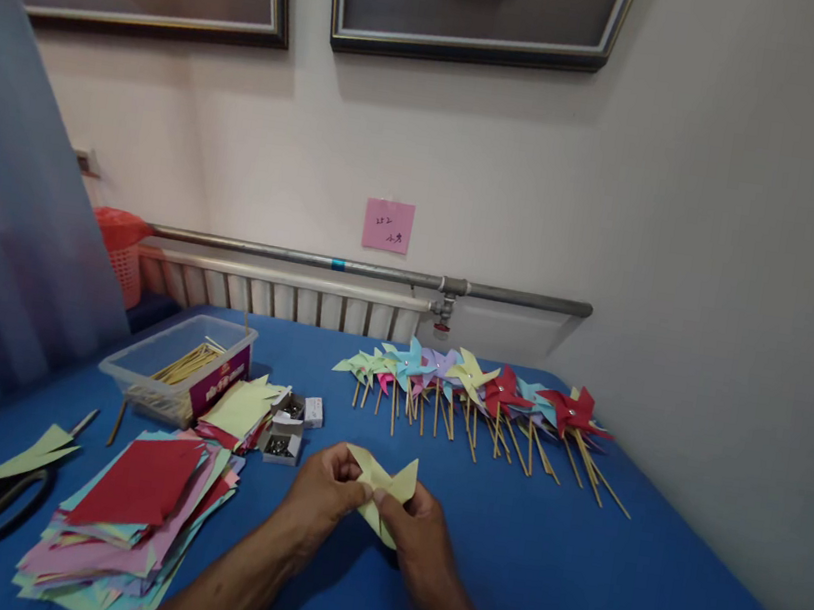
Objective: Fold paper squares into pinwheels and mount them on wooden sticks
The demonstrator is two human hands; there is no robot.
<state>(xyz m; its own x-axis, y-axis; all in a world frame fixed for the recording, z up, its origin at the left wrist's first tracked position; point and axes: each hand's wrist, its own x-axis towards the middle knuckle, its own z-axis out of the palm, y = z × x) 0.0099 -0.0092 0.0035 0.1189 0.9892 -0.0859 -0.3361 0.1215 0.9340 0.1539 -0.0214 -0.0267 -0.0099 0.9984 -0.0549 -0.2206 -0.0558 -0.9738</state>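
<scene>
Between my two hands is a pale yellow paper pinwheel (377, 520), its corners folded in toward the middle. My left hand (327, 488) pinches its left side, the thumb pressed near the centre. From the right, my right hand (419, 529) grips the other side, with its thumb close to the left one. Whether a pin sits at the centre is hidden by the thumbs. Two small boxes of metal pins (281, 446) stand just beyond my left hand. Finished pinwheels on sticks (472, 380) lie in a row farther back to the right.
At left lie a stack of coloured paper (139, 485) and black-handled scissors (7, 506) under cut yellow paper (13, 464). Behind them are more paper sheets (241, 408) and a clear plastic box (132, 369) of sticks. A radiator and pipe (381, 271) run along the wall.
</scene>
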